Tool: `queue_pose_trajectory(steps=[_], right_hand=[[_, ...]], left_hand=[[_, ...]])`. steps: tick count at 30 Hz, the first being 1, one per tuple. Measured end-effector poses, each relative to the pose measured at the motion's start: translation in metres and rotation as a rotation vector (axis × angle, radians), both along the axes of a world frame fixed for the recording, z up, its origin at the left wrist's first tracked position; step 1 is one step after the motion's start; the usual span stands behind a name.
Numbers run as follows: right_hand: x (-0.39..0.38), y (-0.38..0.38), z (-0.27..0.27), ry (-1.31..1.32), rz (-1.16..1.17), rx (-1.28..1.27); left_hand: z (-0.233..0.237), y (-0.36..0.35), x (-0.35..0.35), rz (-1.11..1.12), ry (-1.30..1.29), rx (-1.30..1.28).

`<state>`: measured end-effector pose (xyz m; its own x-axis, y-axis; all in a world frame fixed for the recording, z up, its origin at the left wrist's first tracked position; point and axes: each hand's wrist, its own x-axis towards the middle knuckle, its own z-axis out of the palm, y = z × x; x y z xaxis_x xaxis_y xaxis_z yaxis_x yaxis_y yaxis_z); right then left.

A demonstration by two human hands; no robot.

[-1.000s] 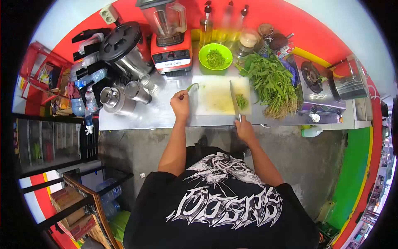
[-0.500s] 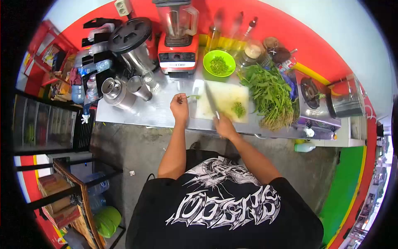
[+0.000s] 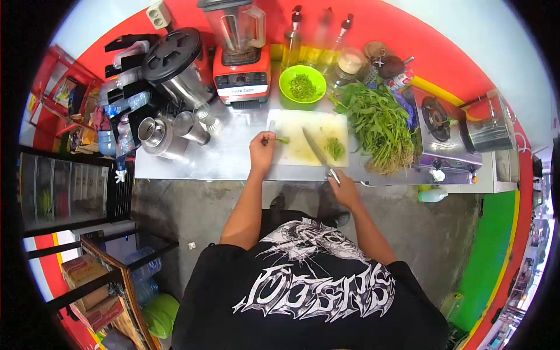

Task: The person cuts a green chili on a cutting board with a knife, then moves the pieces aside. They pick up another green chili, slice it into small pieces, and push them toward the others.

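Observation:
A knife (image 3: 317, 146) is gripped by its handle in my right hand (image 3: 344, 188), its blade slanting up and left over the white cutting board (image 3: 291, 123). At the board's left edge, my left hand (image 3: 262, 150) is closed on a small green stem (image 3: 283, 140) that pokes out to the right. Chopped greens (image 3: 334, 149) lie in a little heap on the board's right side. Behind the board stands a lime-green bowl (image 3: 319, 95) holding more chopped greens. A big bunch of leafy greens (image 3: 379, 125), roots toward me, rests right of the board.
A red blender (image 3: 241, 79) stands behind the steel table (image 3: 230, 166). To the left are a metal canister (image 3: 162, 140) and a metal cup (image 3: 191, 128). Pump bottles (image 3: 291, 44) line the wall. A gas stove (image 3: 437, 137) sits at the right.
The knife has moved right and toward me, its blade now more slanted. My left hand has shifted slightly right, closer against the board, with the stem still in it.

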<state>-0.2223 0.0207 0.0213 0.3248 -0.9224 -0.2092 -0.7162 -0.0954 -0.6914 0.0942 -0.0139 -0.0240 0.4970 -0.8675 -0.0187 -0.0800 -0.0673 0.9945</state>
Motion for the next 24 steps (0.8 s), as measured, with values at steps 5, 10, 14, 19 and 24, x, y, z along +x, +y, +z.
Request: queue_pose_trajectory(steps=[5,10,14,19,24], right_hand=[[-0.051,-0.022,0.002,0.102,-0.008,-0.026],[-0.055,-0.053,0.018,0.203,0.015,-0.003],[-0.050,-0.053,0.022,0.102,0.006,-0.045],[-0.052,-0.031,-0.004,-0.024,-0.129,-0.154],[-0.042,-0.010,0.001,0.106,-0.322,-0.083]], left_hand=[[0.017,0.001,-0.021,-0.094,-0.050,0.034],[0.026,-0.001,-0.034,-0.101,-0.132,0.007],[0.022,-0.002,-0.047,-0.168,-0.057,-0.048],[0.023,-0.004,-0.055,-0.210,-0.146,-0.098],[0.030,-0.005,-0.069,-0.257,0.066,-0.043]])
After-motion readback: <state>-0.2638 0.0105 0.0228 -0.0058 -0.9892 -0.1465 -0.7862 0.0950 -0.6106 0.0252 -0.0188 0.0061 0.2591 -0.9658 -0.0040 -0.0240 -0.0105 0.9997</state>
